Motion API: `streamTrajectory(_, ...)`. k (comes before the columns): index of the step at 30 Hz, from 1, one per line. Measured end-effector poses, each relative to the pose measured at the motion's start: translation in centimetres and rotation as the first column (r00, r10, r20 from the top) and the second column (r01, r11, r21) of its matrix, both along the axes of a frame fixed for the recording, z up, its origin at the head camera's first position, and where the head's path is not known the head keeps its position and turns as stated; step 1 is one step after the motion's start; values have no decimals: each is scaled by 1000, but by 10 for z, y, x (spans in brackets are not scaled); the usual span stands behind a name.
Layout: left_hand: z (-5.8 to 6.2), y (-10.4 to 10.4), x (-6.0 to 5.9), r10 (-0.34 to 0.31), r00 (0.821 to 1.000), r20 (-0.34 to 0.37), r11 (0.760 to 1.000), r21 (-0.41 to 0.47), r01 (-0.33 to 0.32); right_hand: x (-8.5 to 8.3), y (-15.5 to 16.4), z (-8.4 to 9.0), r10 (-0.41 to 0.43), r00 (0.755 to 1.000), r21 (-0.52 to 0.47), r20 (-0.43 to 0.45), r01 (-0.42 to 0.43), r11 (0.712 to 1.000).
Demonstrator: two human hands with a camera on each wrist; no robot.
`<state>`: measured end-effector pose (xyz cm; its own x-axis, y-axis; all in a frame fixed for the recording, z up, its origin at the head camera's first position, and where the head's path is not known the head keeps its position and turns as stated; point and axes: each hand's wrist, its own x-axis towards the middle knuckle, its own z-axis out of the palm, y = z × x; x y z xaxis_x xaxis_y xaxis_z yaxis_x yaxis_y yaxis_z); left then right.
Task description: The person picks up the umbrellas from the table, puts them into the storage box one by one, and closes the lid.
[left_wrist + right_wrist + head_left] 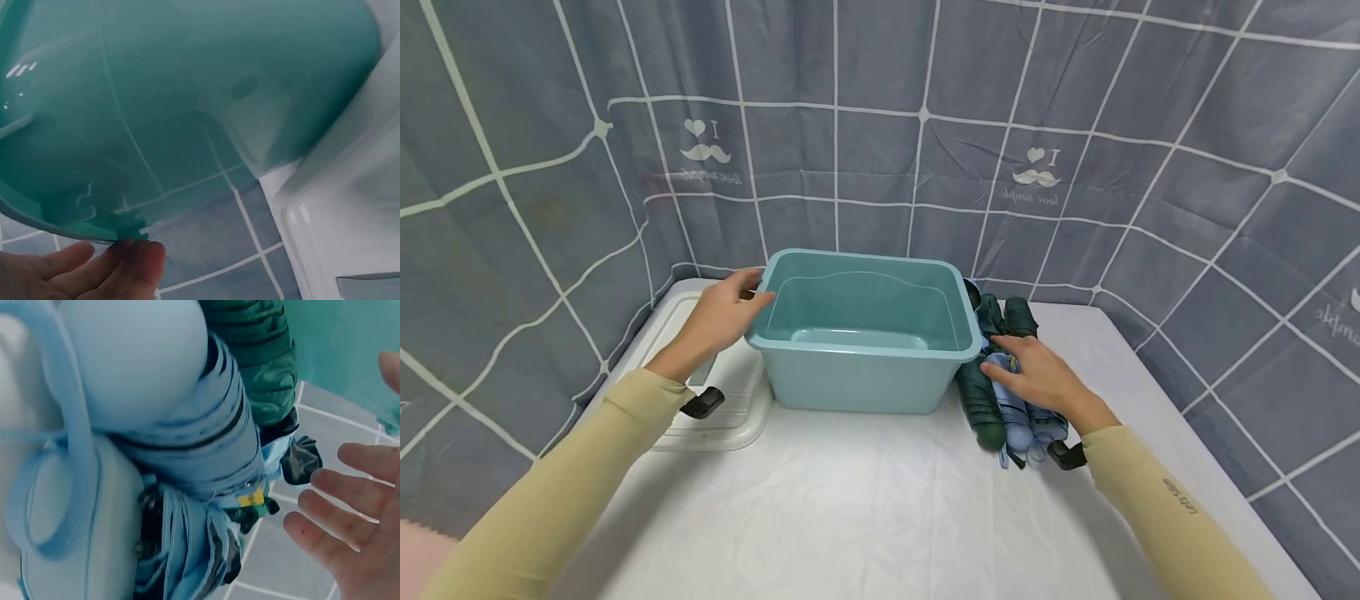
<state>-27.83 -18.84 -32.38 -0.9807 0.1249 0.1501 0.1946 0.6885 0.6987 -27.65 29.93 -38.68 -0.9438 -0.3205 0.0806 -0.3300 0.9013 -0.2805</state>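
A teal plastic bin [857, 379] stands in the middle, with bare floor and walls visible inside. At its left rim, my left hand [722, 312] reaches in with thumb and fingers extended; the left wrist view has the fingertips [147, 256] right at the rim near a small clip. My right hand [1037, 375] hovers over several folded umbrellas beside the bin's right wall, fingers spread and nothing held. Among them are a dark green umbrella [981, 408] and a light blue umbrella [200, 444]. A blue wrist strap [78, 419] loops from one handle.
A white lid [741, 417] lies flat on the table left of the bin, partly under my left forearm. White cloth covers the table [865, 500]. A grey curtain [880, 158] with white grid lines rises behind and along both sides.
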Motion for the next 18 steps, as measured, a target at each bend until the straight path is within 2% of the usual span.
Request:
streamTrajectory(6, -1, 4, -7, -1, 1000, 31, 998, -62, 3, 2, -7, 0, 8, 1000, -50, -10, -8, 999)
streamTrajectory(18, 1, 5, -11, -24, 999, 36, 997, -78, 27, 7, -18, 0, 2, 1000, -105, -18, -4, 995)
